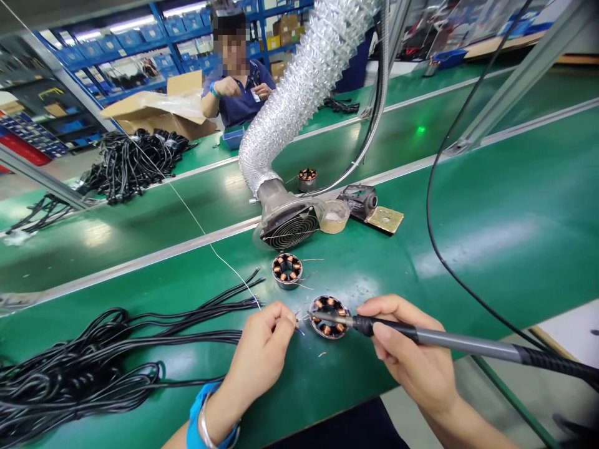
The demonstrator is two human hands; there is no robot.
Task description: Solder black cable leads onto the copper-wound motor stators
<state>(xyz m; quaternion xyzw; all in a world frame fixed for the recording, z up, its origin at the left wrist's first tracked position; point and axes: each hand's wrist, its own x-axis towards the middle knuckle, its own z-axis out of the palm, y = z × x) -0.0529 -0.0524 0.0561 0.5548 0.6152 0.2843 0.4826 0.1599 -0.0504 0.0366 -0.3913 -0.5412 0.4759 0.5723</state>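
My right hand [414, 352] is closed round a soldering iron [449, 340], gripped like a pen. The iron's metal tip lies over the near stator [329, 317], a ring with copper windings, at its left side. At the stator's left, my left hand [262, 349] is pinched on a thin solder wire [224, 262] that runs down from the upper left. Fine wire ends, one blue [300, 332], stick out by its fingertips; whether they belong to a cable held in the palm is hidden. A second stator [287, 270] sits just behind, with thin leads pointing right.
Black cables [116, 349] lie bundled at left. A fume extractor nozzle [290, 227] on a silver duct stands behind the stators, by a tape roll [334, 216] and an iron stand [360, 201]. Another stator [307, 179] lies farther back. A co-worker [241, 93] sits across.
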